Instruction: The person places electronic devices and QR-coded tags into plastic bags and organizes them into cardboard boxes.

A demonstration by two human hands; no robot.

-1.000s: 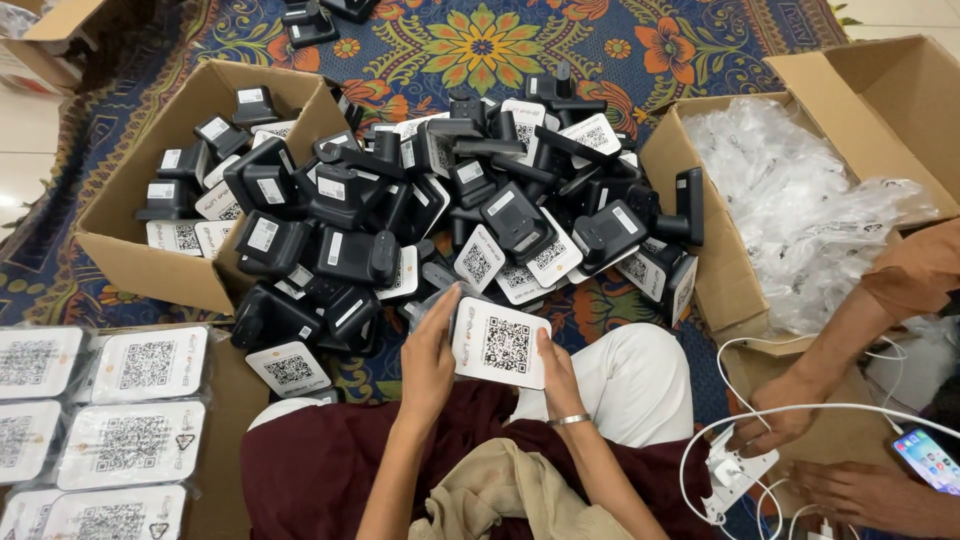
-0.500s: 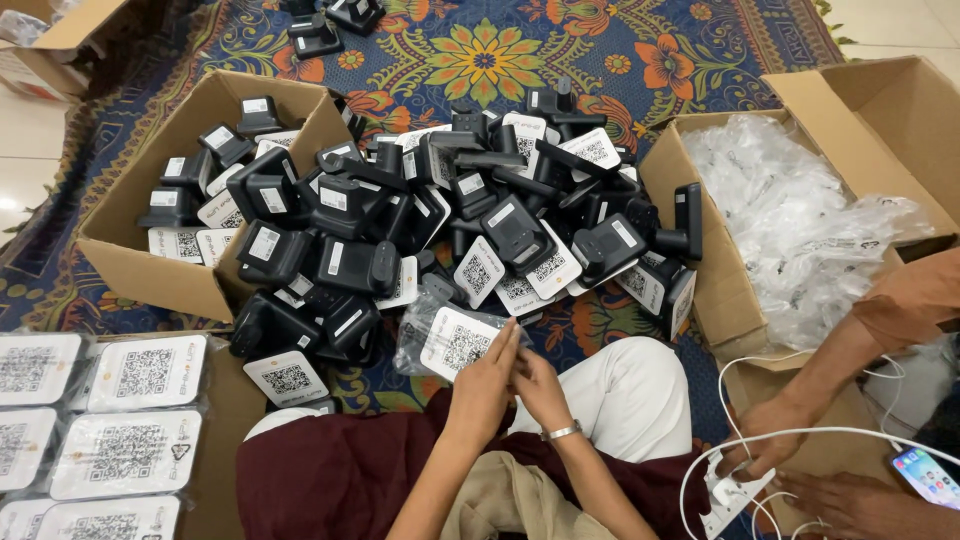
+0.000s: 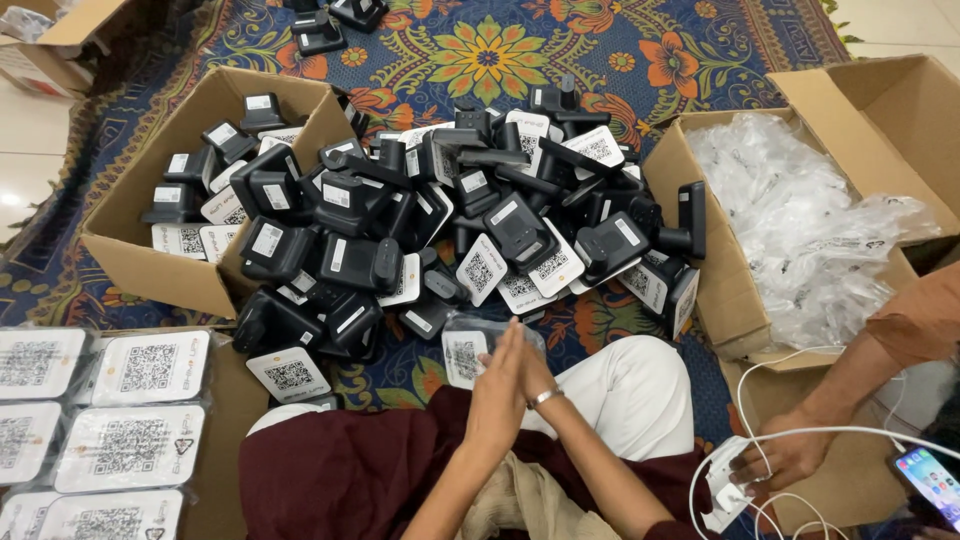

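While the two hands are pressed nearly palm to palm, a bagged unit [image 3: 466,352] is pinched between them just above the lap, at the near edge of the black pile [image 3: 470,230]. The left hand [image 3: 497,392] lies flat on the near side and the right hand [image 3: 530,375], marked by a bangle, is set against it; both are closed on the clear bag, of which only the white coded face and a bit of film show past the fingers. How firmly it is clamped cannot be told.

For this step to be done well, the bag would best be gripped by its edges, so that the film is not creased over the code, and the unit kept level over the lap, clear of the loose units by the knee. The bagged stack [image 3: 105,430] lies well apart on the left, the open box [image 3: 170,265] beyond it. A co-worker's hand [image 3: 785,455] on white cables [image 3: 760,470] is near on the right, so the elbows should be kept in.
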